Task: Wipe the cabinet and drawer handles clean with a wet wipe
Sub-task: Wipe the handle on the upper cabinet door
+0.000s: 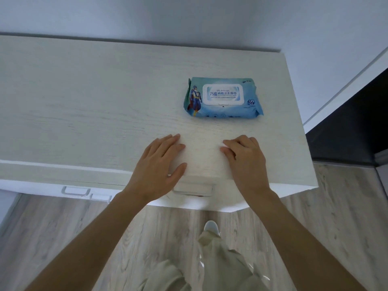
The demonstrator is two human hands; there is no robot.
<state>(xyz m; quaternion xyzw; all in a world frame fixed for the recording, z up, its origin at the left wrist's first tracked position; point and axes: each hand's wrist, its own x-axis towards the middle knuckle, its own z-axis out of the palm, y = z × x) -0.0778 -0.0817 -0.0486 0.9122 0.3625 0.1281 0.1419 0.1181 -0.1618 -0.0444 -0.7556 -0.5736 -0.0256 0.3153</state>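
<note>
Resting open and empty on the cabinet top (84,101), the left hand (158,164) and right hand (245,162) suggest wiping has not begun; next, lifting the closed flap of the wet-wipe pack (222,97).

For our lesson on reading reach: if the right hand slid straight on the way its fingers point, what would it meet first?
The right hand lies flat with its fingers pointing up-left, so it would probably cross bare cabinet top and pass left of the wet wipe pack, though barely.
</note>
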